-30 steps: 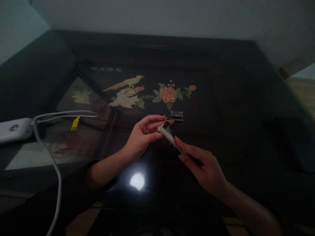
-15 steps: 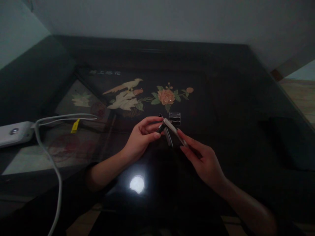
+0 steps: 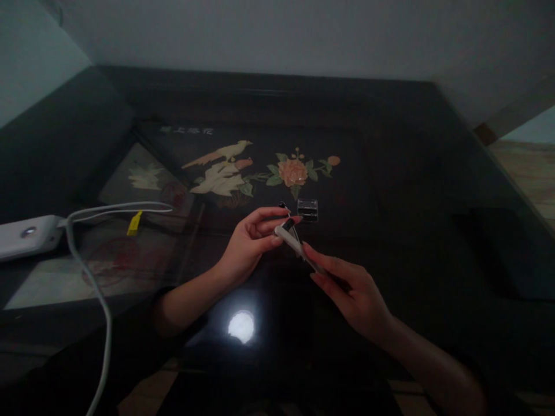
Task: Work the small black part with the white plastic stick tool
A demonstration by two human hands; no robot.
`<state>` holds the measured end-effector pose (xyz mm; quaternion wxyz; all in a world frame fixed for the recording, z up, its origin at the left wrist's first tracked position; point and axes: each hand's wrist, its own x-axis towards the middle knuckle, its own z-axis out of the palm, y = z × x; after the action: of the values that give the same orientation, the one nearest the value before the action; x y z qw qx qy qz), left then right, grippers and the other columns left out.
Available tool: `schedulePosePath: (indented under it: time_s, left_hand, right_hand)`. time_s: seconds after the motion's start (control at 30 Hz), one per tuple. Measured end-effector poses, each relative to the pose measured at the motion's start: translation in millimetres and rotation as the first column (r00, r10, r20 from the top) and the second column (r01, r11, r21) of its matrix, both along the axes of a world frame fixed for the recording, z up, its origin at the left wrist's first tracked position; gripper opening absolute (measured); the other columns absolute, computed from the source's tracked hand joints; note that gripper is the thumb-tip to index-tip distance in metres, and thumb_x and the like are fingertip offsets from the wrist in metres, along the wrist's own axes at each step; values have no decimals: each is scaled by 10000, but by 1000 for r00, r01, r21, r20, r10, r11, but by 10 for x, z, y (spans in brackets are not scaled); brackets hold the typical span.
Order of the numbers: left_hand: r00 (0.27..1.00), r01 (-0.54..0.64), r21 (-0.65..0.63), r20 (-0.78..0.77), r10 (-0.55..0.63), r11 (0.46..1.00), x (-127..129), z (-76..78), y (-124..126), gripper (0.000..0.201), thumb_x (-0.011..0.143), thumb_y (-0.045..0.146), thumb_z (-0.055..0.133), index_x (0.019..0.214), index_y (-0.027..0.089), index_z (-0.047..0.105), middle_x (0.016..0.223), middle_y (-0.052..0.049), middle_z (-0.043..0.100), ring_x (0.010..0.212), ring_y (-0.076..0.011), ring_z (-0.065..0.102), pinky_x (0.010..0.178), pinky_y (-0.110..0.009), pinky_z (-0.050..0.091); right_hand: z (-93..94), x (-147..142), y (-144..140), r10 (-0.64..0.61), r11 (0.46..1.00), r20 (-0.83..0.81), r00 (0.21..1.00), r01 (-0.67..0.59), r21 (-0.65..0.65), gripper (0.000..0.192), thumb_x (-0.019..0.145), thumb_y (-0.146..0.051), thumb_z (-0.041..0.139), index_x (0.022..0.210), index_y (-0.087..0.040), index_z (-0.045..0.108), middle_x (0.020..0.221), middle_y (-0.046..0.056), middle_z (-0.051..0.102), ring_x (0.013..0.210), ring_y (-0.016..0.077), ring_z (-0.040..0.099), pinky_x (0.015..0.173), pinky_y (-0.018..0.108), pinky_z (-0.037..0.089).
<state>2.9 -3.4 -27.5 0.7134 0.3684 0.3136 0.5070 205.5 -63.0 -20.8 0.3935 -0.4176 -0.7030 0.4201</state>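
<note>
My left hand (image 3: pixel 249 240) is closed, its thumb and fingers pinching a small dark and silvery piece (image 3: pixel 288 224) whose kind I cannot make out. Between thumb and fingers, my right hand (image 3: pixel 359 292) grips a slim pale bar with a rounded end (image 3: pixel 289 240). The bar's tip lies by my left thumb, in front of the dark piece, and seems to touch it. Just beyond my left fingertips, a small clear case with dark parts inside (image 3: pixel 307 210) rests on the table.
The glossy black table (image 3: pixel 411 173) carries a bird-and-flower inlay. At the left lies a white device (image 3: pixel 32 237) with a white cable (image 3: pixel 93 289) and a yellow tag (image 3: pixel 134 223). A dark flat object (image 3: pixel 511 254) is at the right.
My right hand has shifted slightly left and down, bringing the pale bar's rounded end across the dark piece towards my left thumb. My left hand stays nearly still.
</note>
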Motion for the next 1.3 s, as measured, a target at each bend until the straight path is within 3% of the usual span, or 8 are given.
schedulePosePath:
  time_s: [0.23, 0.47, 0.7, 0.87, 1.0, 1.3]
  left_hand:
    - [998, 17, -10, 58, -17, 1000, 21, -4, 13, 409, 631, 212, 902, 1004, 207, 734, 950, -45, 803, 897, -155, 744, 797, -188, 554]
    - [998, -7, -18, 63, 9, 1000, 45, 10, 9, 423, 589, 236, 924, 973, 202, 748, 869, -20, 800, 704, -113, 718, 772, -201, 568]
    - [996, 11, 10, 88, -12, 1000, 39, 17, 11, 388, 622, 223, 910, 978, 210, 757, 868, -10, 800, 704, -88, 713, 775, -165, 556]
    - [997, 11, 4, 74, -12, 1000, 27, -6, 11, 400, 627, 218, 907, 995, 211, 750, 948, -42, 804, 865, -139, 744, 799, -176, 556]
    - [998, 4, 16, 59, -5, 1000, 21, -23, 13, 400, 631, 212, 904, 999, 217, 750, 965, -34, 802, 855, -137, 746, 784, -172, 556]
    - [1000, -16, -21, 25, 17, 1000, 32, -7, 11, 423, 599, 258, 920, 973, 202, 733, 929, -47, 800, 881, -173, 742, 806, -223, 560]
  right_hand:
    - [1, -2, 37, -70, 998, 22, 997, 70, 1, 519, 912, -88, 554, 1373, -328, 565, 1321, 16, 659, 1123, 204, 691, 949, 355, 583]
    - [-30, 26, 67, -136, 990, 48, 990, 137, -18, 466, 929, -139, 560, 1364, -305, 580, 1355, 18, 631, 1155, 220, 673, 958, 359, 573]
    - [-18, 12, 66, -125, 992, 29, 992, 125, -18, 486, 919, -105, 558, 1361, -306, 580, 1341, 6, 642, 1154, 200, 674, 968, 333, 565]
    - [-10, -2, 22, -60, 998, -8, 998, 60, 7, 509, 912, -89, 571, 1369, -315, 572, 1325, 6, 659, 1142, 190, 680, 955, 310, 571]
    - [-13, 2, -11, -12, 1000, -9, 1000, 12, 19, 553, 912, -78, 575, 1387, -359, 543, 1317, -13, 669, 1116, 183, 692, 914, 299, 590]
    - [-32, 15, 38, -81, 997, 41, 996, 80, 16, 513, 921, -95, 558, 1378, -329, 560, 1336, 14, 653, 1105, 204, 697, 897, 331, 602]
